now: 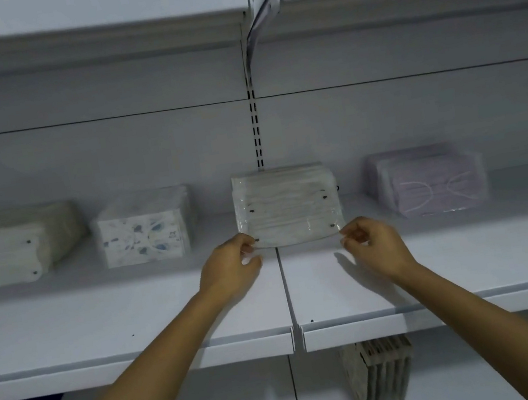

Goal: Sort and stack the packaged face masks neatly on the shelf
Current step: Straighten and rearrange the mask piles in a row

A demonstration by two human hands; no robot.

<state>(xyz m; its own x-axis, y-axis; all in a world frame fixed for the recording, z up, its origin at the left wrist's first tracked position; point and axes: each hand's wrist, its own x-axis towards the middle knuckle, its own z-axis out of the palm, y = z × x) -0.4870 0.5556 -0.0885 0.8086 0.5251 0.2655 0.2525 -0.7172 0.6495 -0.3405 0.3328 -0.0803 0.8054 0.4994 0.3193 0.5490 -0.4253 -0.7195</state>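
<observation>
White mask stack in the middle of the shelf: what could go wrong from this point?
1. The left hand and right hand pinch only the near corners of the white mask stack. The glossy wrap could slip from the fingers, and the packs might skew.
2. The stack straddles the seam between two shelf boards, so a pack edge might snag there if it is slid.

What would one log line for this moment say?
step: align centre mask stack | left hand: pinches front-left corner | right hand: pinches front-right corner | shelf: patterned stack left, purple stack right
</observation>
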